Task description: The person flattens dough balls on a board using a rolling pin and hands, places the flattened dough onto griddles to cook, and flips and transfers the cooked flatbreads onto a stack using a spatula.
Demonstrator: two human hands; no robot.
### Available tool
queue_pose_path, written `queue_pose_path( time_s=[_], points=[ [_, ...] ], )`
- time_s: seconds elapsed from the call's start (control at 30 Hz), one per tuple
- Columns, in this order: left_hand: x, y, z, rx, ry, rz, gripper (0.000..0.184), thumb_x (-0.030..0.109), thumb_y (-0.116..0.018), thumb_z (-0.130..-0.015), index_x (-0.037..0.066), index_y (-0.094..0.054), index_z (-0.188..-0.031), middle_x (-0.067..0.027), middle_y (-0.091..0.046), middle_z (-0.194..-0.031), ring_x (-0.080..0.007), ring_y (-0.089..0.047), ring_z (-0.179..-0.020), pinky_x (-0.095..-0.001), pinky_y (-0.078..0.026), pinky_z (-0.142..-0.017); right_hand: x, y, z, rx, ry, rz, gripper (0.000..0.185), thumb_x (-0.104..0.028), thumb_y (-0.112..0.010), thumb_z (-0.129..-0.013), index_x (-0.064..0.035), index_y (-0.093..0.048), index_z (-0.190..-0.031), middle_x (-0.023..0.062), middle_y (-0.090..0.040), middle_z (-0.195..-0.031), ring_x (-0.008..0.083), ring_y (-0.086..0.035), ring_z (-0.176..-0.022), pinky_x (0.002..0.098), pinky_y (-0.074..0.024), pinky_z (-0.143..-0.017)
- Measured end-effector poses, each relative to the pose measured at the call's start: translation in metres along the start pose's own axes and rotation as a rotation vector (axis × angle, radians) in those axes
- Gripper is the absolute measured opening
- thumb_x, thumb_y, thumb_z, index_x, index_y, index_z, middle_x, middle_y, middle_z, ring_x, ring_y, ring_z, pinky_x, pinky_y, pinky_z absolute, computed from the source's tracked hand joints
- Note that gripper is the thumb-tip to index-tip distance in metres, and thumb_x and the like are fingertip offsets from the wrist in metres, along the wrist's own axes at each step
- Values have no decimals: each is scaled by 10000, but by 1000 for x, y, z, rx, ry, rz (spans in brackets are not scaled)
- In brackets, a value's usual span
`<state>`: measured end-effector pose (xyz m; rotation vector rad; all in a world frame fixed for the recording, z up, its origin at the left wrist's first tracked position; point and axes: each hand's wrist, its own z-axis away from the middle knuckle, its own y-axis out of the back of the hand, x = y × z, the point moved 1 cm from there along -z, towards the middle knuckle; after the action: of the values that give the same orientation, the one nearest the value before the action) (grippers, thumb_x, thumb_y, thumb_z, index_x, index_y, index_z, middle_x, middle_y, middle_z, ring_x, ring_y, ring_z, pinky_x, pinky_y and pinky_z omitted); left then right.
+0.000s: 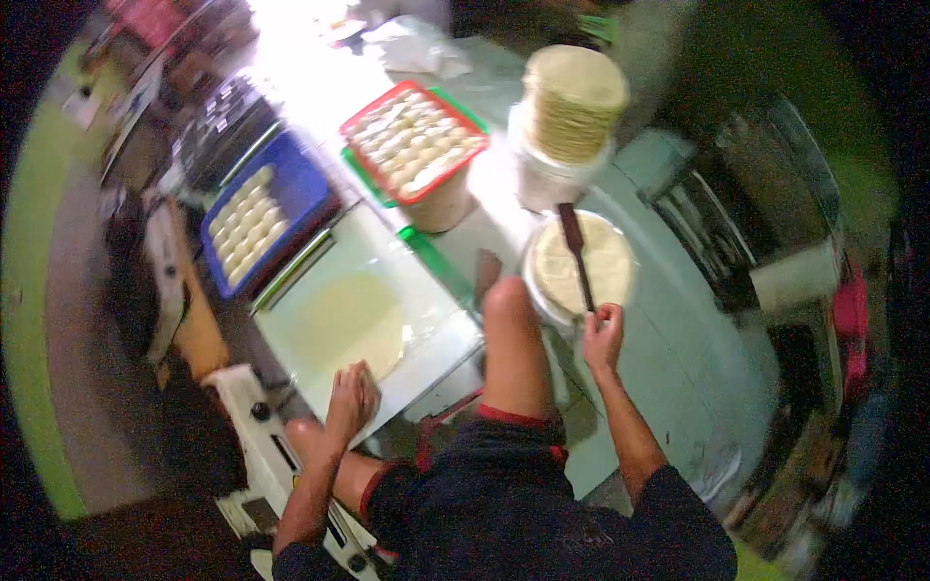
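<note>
My right hand (603, 334) is closed round the handle end of a dark spatula (573, 232), whose blade points away over a pale round flatbread (605, 257) on a white round container (535, 276). My left hand (354, 392), its fingers curled, is at the near edge of a thin, wide dough sheet (354, 315) spread on a white board (291, 334). Whether its fingers pinch the dough is too blurred to tell. Beyond the right hand, a tall stack of round flatbreads (573, 102) rests on a white bucket (552, 179).
A red tray (351, 136) of dough balls stands on a bucket beyond the board. To its left is a blue tray (315, 179) with more dough balls. A white metal frame (242, 407) runs beside my left leg. Clear plastic (417, 44) lies at the back.
</note>
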<state>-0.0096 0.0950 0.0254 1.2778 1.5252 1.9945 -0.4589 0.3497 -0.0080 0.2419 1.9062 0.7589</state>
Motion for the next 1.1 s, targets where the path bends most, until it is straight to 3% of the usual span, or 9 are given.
queue_pose_path(
  time_s=[0.07,0.13,0.23,0.47,0.7,0.9,0.93,1.07,1.1],
  points=[
    [-3,44,-28,-27,246,76,276,155,-584,-923,-18,-483,-1111,-233,-571,-897,-443,-543,-916,-547,-431,-831,-60,-10,-13,-148,-62,-133,168,-108,-644,-911,-19,-575,-1036,89,-604,-919,201,-590,-819,355,-505,-750],
    [-51,61,-52,-44,284,-29,268,163,-592,-921,-11,-456,-1074,-277,-603,-911,-460,-586,-809,-556,-413,-743,-127,-31,-21,-347,6,-206,136,-107,-640,-924,-21,-631,-1029,115,-688,-922,225,-661,-826,347,-534,-757],
    [-74,147,-113,55,329,-244,352,256,-513,-977,-27,-474,-1181,-222,-682,-906,-436,-657,-892,-601,-411,-953,-226,-95,-20,-802,106,-81,223,-213,-634,-930,-12,-721,-971,189,-717,-965,315,-710,-887,379,-546,-787],
    [-73,309,-183,884,-61,-615,354,225,-665,-905,65,-554,-1200,-191,-682,-1006,-396,-655,-965,-591,-381,-1006,-302,-334,14,-919,761,-287,157,-169,-647,-851,-66,-747,-914,181,-686,-938,360,-633,-949,462,-506,-849],
    [-58,154,-93,463,231,86,291,126,-678,-873,21,-591,-1130,-209,-643,-1134,-395,-633,-1064,-441,-505,-936,-344,-416,66,-1320,1257,-351,100,-181,-674,-808,-100,-732,-819,125,-661,-933,336,-621,-895,445,-509,-789],
    [-61,34,-21,627,689,234,377,82,-666,-844,-26,-559,-1189,-245,-593,-1173,-434,-566,-1088,-481,-457,-955,-357,-426,82,-1475,1573,-617,140,-133,-659,-766,-131,-698,-900,85,-627,-980,291,-590,-999,424,-445,-883],
    [-56,28,-22,676,711,195,384,84,-679,-836,-13,-570,-1192,-238,-586,-1197,-429,-556,-1108,-484,-445,-971,-351,-426,83,-1286,1701,-644,224,-145,-653,-777,-136,-637,-1001,100,-601,-1025,312,-569,-1033,443,-438,-900],
    [-55,16,-32,754,780,66,399,94,-721,-809,38,-617,-1190,-203,-554,-1292,-408,-518,-1187,-499,-395,-1028,-349,-451,77,-1528,1799,-828,236,-219,-669,-854,-94,-571,-1029,143,-615,-966,359,-590,-978,464,-457,-881],
    [-54,12,-32,738,801,47,399,97,-730,-802,52,-631,-1186,-192,-546,-1315,-402,-509,-1206,-503,-382,-1041,-366,-444,71,-1741,1754,-543,261,-260,-683,-856,-79,-583,-1016,155,-623,-940,369,-595,-961,465,-462,-876]
  ],
)
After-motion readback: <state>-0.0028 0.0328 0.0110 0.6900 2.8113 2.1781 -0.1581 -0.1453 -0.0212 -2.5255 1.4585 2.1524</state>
